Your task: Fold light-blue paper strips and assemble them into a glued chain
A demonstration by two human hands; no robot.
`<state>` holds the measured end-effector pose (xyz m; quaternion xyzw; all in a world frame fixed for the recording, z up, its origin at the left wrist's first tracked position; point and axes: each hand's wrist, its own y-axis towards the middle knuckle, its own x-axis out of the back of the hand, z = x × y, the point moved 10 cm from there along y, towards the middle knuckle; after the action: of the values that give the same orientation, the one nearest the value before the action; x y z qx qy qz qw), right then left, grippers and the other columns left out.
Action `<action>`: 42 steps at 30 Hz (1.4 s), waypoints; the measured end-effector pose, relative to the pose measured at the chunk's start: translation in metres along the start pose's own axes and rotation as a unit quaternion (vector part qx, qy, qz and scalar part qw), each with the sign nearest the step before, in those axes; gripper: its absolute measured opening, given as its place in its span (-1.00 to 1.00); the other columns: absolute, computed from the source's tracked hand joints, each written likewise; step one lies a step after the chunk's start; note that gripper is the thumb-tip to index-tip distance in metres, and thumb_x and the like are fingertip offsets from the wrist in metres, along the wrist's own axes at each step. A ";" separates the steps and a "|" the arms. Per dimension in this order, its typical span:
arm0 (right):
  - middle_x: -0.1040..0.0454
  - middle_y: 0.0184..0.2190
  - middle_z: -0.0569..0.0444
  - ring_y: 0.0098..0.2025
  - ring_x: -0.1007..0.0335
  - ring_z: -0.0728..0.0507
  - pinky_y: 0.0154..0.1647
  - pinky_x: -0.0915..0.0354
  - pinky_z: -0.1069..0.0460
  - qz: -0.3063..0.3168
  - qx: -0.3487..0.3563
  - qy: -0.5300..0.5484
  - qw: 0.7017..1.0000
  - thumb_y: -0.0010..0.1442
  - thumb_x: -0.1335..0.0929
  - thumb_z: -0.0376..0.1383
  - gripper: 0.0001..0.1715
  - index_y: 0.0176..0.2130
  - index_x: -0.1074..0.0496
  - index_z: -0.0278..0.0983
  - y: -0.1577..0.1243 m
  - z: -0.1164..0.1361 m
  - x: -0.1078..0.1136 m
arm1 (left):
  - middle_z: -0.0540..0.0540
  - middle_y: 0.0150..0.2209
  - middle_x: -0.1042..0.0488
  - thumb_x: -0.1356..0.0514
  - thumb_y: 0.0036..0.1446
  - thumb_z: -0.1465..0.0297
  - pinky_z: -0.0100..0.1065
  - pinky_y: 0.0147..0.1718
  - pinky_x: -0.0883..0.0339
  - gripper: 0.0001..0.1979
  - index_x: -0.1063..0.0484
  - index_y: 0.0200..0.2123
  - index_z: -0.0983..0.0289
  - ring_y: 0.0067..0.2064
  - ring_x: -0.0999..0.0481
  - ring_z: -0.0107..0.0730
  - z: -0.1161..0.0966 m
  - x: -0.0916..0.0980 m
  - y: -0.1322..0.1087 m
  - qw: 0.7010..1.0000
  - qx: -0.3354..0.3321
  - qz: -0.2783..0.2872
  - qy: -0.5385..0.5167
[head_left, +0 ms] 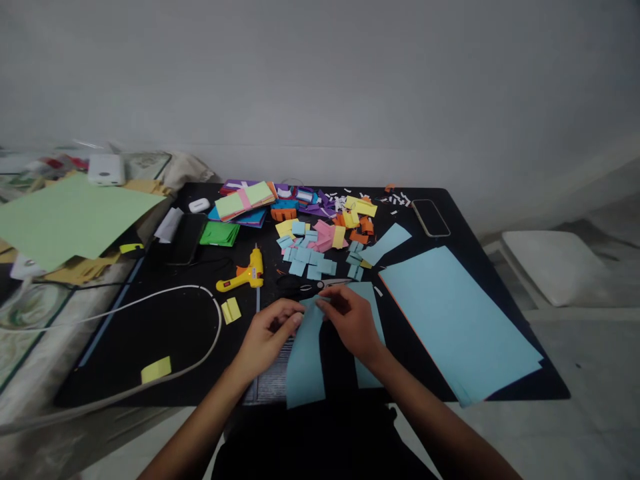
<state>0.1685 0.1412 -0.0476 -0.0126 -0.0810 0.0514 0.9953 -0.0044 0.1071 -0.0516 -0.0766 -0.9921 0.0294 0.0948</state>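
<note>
A strip of light blue paper [305, 367] hangs between my hands over the near edge of the black table [195, 347]. My left hand [273, 333] pinches the strip's upper left edge between thumb and fingers. At its top right corner, my right hand [351, 319] also has its fingers closed on the paper. Another light blue sheet [369, 363] lies under my right hand and wrist. Just beyond my hands are dark-handled scissors [320, 285], partly hidden. Small folded blue paper pieces [307, 259] lie in a cluster behind them.
A yellow glue gun [247, 272] lies left of the hands, near a looping white cable [217, 320]. Large blue sheets [455, 320] cover the right side, below a phone [431, 219]. Coloured paper stacks [245, 201] and scraps sit toward the wall. A white stool [550, 263] stands at right.
</note>
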 end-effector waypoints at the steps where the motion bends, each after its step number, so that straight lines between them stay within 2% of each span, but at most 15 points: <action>1: -0.62 -0.38 0.07 -0.44 -0.53 -0.10 -0.39 -0.51 0.01 0.005 -0.009 0.031 0.999 0.21 -0.50 -0.16 -0.81 -0.23 -0.58 -0.23 0.000 0.002 0.000 | 0.00 -0.39 -0.52 -0.27 0.33 0.18 -0.41 -0.40 -0.35 -0.73 -0.59 -0.11 0.27 -0.43 -0.47 -0.43 -0.001 -0.002 0.002 1.000 0.006 0.008 -0.021; 3: -0.62 -0.38 0.07 -0.44 -0.54 -0.10 -0.40 -0.51 0.02 0.007 -0.012 0.064 0.998 0.18 -0.51 -0.16 -0.80 -0.24 -0.58 -0.23 0.000 0.007 -0.001 | -0.02 -0.42 -0.50 -0.33 0.27 0.18 -0.43 -0.39 -0.34 -0.71 -0.58 -0.10 0.27 -0.41 -0.46 -0.43 -0.004 -0.008 0.005 0.998 0.005 0.022 -0.054; 7: -0.65 -0.37 0.06 -0.37 -0.57 -0.12 -0.32 -0.51 0.01 -0.017 0.008 0.053 0.998 0.14 -0.52 -0.23 -0.86 -0.27 -0.61 -0.23 0.000 0.019 0.002 | 0.10 -0.17 -0.64 -0.35 0.25 0.19 -0.34 -0.11 -0.45 -0.68 -0.54 -0.03 0.27 -0.15 -0.61 -0.30 -0.011 -0.023 0.010 0.993 0.005 0.054 -0.106; 9: -0.67 -0.35 0.05 -0.32 -0.60 -0.14 -0.26 -0.52 0.00 -0.032 0.018 0.044 0.998 0.14 -0.51 -0.25 -0.88 -0.27 -0.63 -0.22 -0.002 0.024 0.004 | 0.12 -0.12 -0.65 -0.36 0.25 0.19 -0.32 -0.06 -0.44 -0.67 -0.54 -0.02 0.27 -0.11 -0.61 -0.28 -0.014 -0.027 0.011 0.991 0.011 0.056 -0.119; 13: -0.68 -0.32 0.05 -0.28 -0.63 -0.15 -0.22 -0.55 0.00 -0.036 0.022 0.037 0.998 0.17 -0.48 -0.27 -0.89 -0.26 -0.65 -0.22 -0.003 0.032 0.007 | 0.08 -0.25 -0.64 -0.38 0.23 0.16 -0.34 -0.16 -0.46 -0.67 -0.56 -0.10 0.29 -0.22 -0.60 -0.32 -0.016 -0.028 0.011 0.989 0.036 0.053 -0.135; 18: -0.65 -0.30 0.04 -0.43 -0.59 -0.09 -0.41 -0.59 0.01 0.012 -0.033 0.106 0.994 0.31 -0.44 -0.11 -0.69 -0.08 -0.63 -0.24 -0.003 0.028 0.003 | 0.06 -0.36 -0.64 -0.42 0.17 0.11 -0.34 -0.31 -0.51 -0.64 -0.58 -0.18 0.29 -0.37 -0.60 -0.35 -0.010 -0.026 0.010 0.979 0.092 0.068 -0.169; 22: -0.65 -0.28 0.00 -0.27 -0.65 -0.15 -0.31 -0.65 0.00 0.018 -0.044 0.139 0.989 0.21 -0.53 -0.05 -0.63 -0.13 -0.61 -0.27 -0.005 0.026 0.003 | 0.06 -0.34 -0.66 -0.45 0.13 0.13 -0.32 -0.31 -0.57 -0.62 -0.58 -0.14 0.28 -0.36 -0.64 -0.34 -0.005 -0.022 0.009 0.974 0.119 0.064 -0.182; 25: -0.66 -0.33 0.03 -0.31 -0.65 -0.14 -0.26 -0.66 -0.03 0.024 -0.044 0.135 0.990 0.11 -0.60 -0.09 -0.66 -0.23 -0.61 -0.25 -0.007 0.026 0.001 | 0.07 -0.31 -0.67 -0.46 0.12 0.14 -0.34 -0.31 -0.57 -0.62 -0.58 -0.12 0.28 -0.35 -0.64 -0.36 -0.008 -0.022 0.008 0.973 0.120 0.072 -0.183; 28: -0.67 -0.37 0.05 -0.37 -0.65 -0.13 -0.25 -0.66 -0.04 0.030 -0.041 0.131 0.990 0.13 -0.59 -0.09 -0.70 -0.26 -0.62 -0.24 -0.010 0.028 -0.002 | 0.05 -0.35 -0.65 -0.43 0.16 0.12 -0.40 -0.39 -0.53 -0.62 -0.57 -0.13 0.29 -0.42 -0.61 -0.41 -0.014 -0.022 0.008 0.975 0.113 0.080 -0.173; 32: -0.68 -0.39 0.06 -0.38 -0.66 -0.12 -0.26 -0.64 -0.02 0.034 -0.030 0.129 0.991 0.17 -0.57 -0.12 -0.76 -0.26 -0.64 -0.23 -0.017 0.031 -0.006 | 0.03 -0.42 -0.62 -0.40 0.20 0.08 -0.45 -0.47 -0.46 -0.63 -0.55 -0.24 0.30 -0.47 -0.57 -0.45 -0.022 -0.020 0.008 0.981 0.087 0.070 -0.161; 36: -0.70 -0.36 0.08 -0.35 -0.67 -0.10 -0.20 -0.63 -0.01 0.045 -0.022 0.126 0.991 0.21 -0.55 -0.18 -0.82 -0.20 -0.66 -0.21 -0.022 0.032 -0.005 | 0.02 -0.47 -0.59 -0.41 0.18 0.06 -0.46 -0.51 -0.45 -0.61 -0.52 -0.30 0.30 -0.52 -0.54 -0.46 -0.020 -0.017 0.005 0.979 0.094 0.052 -0.170; 39: -0.72 -0.27 0.08 -0.24 -0.70 -0.12 -0.13 -0.62 -0.02 0.078 -0.008 0.129 0.989 0.17 -0.57 -0.23 -0.75 -0.11 -0.67 -0.17 -0.023 0.036 -0.005 | 0.01 -0.52 -0.56 -0.39 0.19 0.05 -0.44 -0.54 -0.44 -0.61 -0.52 -0.31 0.30 -0.55 -0.52 -0.44 -0.019 -0.016 0.002 0.978 0.102 0.051 -0.175; 42: -0.74 -0.23 0.10 -0.17 -0.71 -0.14 -0.05 -0.62 -0.04 0.093 0.002 0.136 0.986 0.15 -0.59 -0.24 -0.73 -0.10 -0.69 -0.14 -0.022 0.040 -0.003 | 0.01 -0.53 -0.56 -0.39 0.21 0.06 -0.45 -0.55 -0.44 -0.61 -0.51 -0.32 0.30 -0.55 -0.53 -0.44 -0.019 -0.017 -0.001 0.977 0.107 0.053 -0.178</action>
<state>0.1608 0.1194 -0.0083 -0.0245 0.0571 0.1415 0.9880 0.0151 0.1039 -0.0357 -0.1122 -0.9787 0.1535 -0.0771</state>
